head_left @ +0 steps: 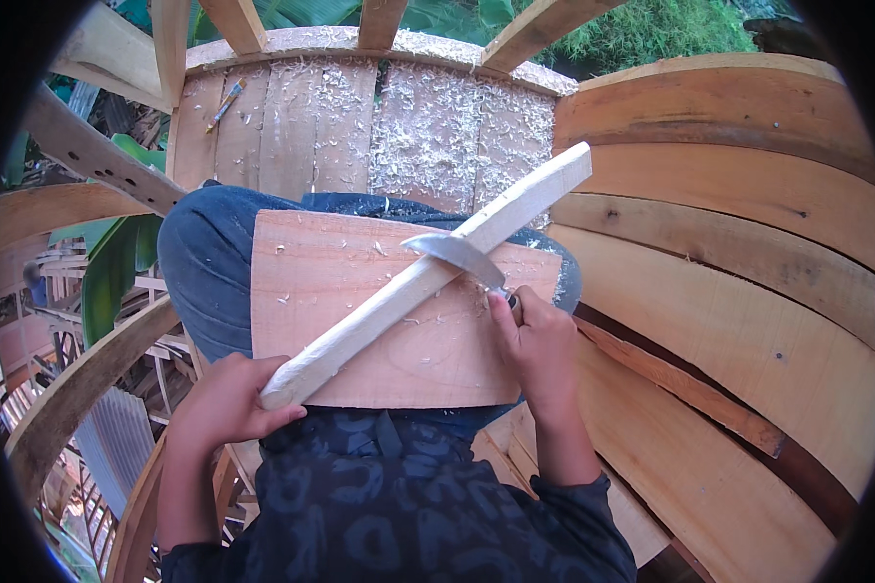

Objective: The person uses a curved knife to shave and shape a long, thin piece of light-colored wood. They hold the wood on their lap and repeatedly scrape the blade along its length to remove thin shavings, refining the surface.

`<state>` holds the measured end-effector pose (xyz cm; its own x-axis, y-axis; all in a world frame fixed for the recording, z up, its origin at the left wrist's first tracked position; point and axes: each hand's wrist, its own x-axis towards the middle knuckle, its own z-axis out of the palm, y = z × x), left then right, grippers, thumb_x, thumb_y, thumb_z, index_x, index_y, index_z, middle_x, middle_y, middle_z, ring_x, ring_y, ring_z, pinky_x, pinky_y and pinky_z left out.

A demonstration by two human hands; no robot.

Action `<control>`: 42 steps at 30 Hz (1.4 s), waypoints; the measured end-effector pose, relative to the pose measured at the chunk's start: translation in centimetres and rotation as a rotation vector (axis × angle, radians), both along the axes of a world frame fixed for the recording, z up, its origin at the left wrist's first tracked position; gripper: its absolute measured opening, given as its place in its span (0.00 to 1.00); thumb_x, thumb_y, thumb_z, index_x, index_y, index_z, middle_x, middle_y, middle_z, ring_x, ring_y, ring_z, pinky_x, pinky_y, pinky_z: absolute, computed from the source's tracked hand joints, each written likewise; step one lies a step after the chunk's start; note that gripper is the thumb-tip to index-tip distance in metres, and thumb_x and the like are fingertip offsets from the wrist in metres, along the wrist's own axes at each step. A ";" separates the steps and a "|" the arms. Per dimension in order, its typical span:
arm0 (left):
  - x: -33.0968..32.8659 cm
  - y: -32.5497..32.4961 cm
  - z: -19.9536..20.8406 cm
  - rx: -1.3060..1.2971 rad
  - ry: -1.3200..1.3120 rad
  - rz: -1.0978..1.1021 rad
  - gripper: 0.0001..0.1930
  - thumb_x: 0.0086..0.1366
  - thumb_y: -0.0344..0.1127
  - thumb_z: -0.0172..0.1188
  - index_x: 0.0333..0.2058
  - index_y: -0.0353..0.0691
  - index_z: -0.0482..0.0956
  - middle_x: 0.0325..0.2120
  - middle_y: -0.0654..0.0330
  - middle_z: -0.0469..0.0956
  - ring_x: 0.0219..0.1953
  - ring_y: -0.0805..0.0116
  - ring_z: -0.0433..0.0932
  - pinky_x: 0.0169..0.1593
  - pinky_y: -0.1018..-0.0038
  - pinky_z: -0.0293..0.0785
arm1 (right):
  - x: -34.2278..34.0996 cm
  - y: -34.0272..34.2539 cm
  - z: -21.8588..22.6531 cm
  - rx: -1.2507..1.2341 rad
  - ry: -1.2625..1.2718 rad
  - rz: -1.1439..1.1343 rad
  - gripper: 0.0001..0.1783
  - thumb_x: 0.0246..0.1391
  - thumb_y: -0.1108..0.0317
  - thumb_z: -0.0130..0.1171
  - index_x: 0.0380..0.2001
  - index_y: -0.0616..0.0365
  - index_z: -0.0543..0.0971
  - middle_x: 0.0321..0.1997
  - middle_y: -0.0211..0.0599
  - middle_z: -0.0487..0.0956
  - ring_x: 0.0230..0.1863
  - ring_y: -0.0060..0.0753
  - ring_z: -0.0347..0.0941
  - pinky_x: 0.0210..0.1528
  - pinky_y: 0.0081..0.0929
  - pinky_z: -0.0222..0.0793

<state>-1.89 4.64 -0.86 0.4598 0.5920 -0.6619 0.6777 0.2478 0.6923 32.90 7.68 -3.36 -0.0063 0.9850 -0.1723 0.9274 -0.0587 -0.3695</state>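
Stick [371, 316], head view: pale, almost white wood, long and straight, squared off with flat faces; the surface looks freshly cut and slightly uneven, the far end blunt, the near end roughly trimmed.
Stick's place: slanted across the board on the person's lap, near end at the lower left, far end reaching past the board's upper edge.
Left hand [231, 396]: grip clamped on the stick's near end, thumb pressed along its lower side.
Right hand [539, 338]: grip clamped on the handle of the knife, thumb toward the blade.
Knife [472, 259]: curved, grey metal blade lying across the stick, tip out to the left; whether its edge bites into the wood cannot be told.
Board [418, 355]: broad, pinkish-tan, with visible grain and a few curls scattered on top.
Jeans [202, 257]: blue, beneath the board.
Shavings [428, 146]: thin, whitish curls, thickly strewn over the plank floor [287, 136] beyond the knees.
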 end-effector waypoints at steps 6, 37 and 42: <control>-0.2 -0.4 0.3 -0.009 -0.017 0.033 0.21 0.52 0.44 0.71 0.42 0.39 0.81 0.22 0.45 0.79 0.28 0.45 0.81 0.33 0.62 0.75 | 2.6 2.3 -0.6 0.035 -0.055 -0.134 0.25 0.58 0.50 0.61 0.18 0.57 0.71 0.13 0.42 0.72 0.18 0.50 0.74 0.21 0.41 0.66; -0.2 0.1 -0.9 -0.026 -0.123 0.060 0.26 0.51 0.43 0.72 0.46 0.33 0.79 0.26 0.43 0.79 0.30 0.44 0.81 0.35 0.65 0.75 | 0.3 1.8 -0.5 0.026 -0.009 -0.041 0.28 0.59 0.46 0.60 0.15 0.57 0.71 0.12 0.43 0.72 0.17 0.48 0.74 0.22 0.42 0.67; -0.1 0.1 -0.6 -0.070 -0.113 0.089 0.26 0.51 0.44 0.72 0.46 0.33 0.79 0.26 0.43 0.79 0.31 0.44 0.81 0.36 0.65 0.75 | 2.0 3.2 -1.4 0.054 -0.090 -0.024 0.28 0.57 0.45 0.62 0.16 0.58 0.72 0.12 0.43 0.72 0.17 0.49 0.74 0.20 0.40 0.67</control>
